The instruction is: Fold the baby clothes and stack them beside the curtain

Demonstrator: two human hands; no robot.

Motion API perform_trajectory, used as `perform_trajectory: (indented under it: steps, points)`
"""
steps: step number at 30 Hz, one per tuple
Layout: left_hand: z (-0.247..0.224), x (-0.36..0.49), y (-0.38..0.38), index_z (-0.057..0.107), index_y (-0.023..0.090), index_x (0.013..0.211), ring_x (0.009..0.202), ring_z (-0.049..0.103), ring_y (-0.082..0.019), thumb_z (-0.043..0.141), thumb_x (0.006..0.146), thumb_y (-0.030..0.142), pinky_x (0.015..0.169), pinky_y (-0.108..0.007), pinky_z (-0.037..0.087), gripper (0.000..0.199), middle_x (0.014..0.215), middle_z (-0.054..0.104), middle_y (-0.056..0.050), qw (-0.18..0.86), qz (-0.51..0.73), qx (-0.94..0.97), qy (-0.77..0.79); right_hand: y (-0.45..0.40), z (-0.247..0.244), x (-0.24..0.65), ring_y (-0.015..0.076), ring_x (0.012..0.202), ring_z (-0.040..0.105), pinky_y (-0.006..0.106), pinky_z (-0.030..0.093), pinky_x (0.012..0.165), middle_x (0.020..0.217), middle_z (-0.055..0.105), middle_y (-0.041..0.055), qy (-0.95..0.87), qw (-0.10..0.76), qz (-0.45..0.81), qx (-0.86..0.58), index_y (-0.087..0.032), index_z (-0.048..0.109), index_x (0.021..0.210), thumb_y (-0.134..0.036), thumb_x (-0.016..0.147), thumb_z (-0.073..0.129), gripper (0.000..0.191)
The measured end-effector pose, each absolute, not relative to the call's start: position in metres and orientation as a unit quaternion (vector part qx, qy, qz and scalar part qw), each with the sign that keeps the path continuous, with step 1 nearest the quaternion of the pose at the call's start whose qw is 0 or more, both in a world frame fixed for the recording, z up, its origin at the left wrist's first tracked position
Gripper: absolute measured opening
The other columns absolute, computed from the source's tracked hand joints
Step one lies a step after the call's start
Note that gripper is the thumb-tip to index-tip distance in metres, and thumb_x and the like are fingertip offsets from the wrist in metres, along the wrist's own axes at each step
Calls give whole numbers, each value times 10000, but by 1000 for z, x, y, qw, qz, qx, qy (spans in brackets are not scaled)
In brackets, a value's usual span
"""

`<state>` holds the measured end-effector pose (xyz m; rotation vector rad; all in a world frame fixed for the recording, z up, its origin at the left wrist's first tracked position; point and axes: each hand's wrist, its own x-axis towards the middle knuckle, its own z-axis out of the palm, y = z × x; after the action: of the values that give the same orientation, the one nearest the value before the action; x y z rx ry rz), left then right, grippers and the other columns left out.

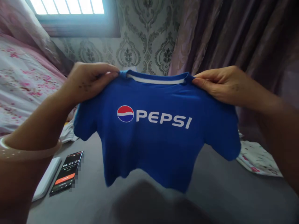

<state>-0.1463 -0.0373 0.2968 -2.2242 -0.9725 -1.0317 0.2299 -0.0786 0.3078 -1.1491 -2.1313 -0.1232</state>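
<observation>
Left hand (pixel 93 79) pinched on one shoulder of blue short-sleeved fabric T-shirt (pixel 151 143), thumb against fingers. Right hand (pixel 219 82) pinches other shoulder likewise. Shirt hangs spread between them, above grey flat surface (pixel 221 193).

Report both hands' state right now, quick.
Left hand: closed, pinching the blue shirt at the shoulder beside the collar.
Right hand: closed, pinching the same shirt at the other shoulder.

A lit phone (pixel 66 173) lies beside a pale, flat object (pixel 48 178).
</observation>
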Motion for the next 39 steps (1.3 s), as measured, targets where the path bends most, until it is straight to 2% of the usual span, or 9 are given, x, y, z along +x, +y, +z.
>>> perform_trajectory:
  steps: [3,6,11,15,18,24,31,36,39]
  points:
    - [264,-148,-1,682,184,1066,832,653,-129,439,923,489,789,-224,506,416,940,708,16,115,-312,-862,-383,-43,290,228,206,804,675,306,511,705,904,742,-5,-838,269,75,-468,-284,735,1018,-557,885,522,371]
    - [199,-144,38,675,201,1025,809,657,-152,408,921,504,743,-227,501,417,899,711,-5,8,-232,-880,-414,1,243,229,212,808,666,291,488,709,888,739,12,-852,179,117,-477,-229,746,969,-552,871,531,400]
    - [78,-124,73,629,240,1085,854,666,-204,327,950,466,711,-261,466,401,934,711,-43,-52,-144,-860,-486,51,123,228,235,927,655,304,459,789,1050,719,36,-837,74,51,-539,-283,716,1046,-404,933,483,286]
    - [24,-108,86,596,254,1117,899,664,-226,278,974,426,708,-272,445,388,985,708,-64,-60,-92,-843,-526,64,47,225,278,981,645,350,444,815,1086,702,88,-801,17,42,-597,-289,647,1177,-404,982,383,347]
    - [9,-102,97,581,250,1127,908,662,-233,260,982,431,712,-278,440,396,1011,704,-80,-51,-52,-831,-552,72,21,224,296,1001,639,368,439,813,1099,695,106,-790,-2,34,-612,-289,610,1229,-426,997,330,389]
    - [-6,-96,123,575,246,1111,948,653,-247,250,987,429,720,-292,435,394,1091,687,-96,-47,-45,-820,-568,100,13,225,279,1018,629,364,426,824,1124,682,95,-792,-17,28,-609,-297,590,1237,-425,1005,296,396]
    - [-12,-94,146,580,232,1102,923,651,-251,242,985,436,705,-296,428,411,1036,692,-106,-48,-48,-804,-590,126,3,226,249,1029,614,349,406,871,1125,677,77,-785,-9,42,-618,-294,595,1216,-448,1000,307,391]
    - [-13,-95,153,568,228,1109,928,647,-260,241,983,449,715,-309,428,414,1042,688,-117,-18,-64,-785,-616,142,-6,224,274,992,620,359,414,842,1043,687,119,-771,27,40,-635,-231,646,1094,-506,979,312,447]
    - [-14,-93,154,556,227,1122,943,644,-260,246,985,419,726,-317,438,389,1087,674,-117,-20,-48,-777,-627,153,-11,226,295,961,621,361,421,809,992,685,142,-741,63,75,-665,-199,665,993,-600,932,352,513]
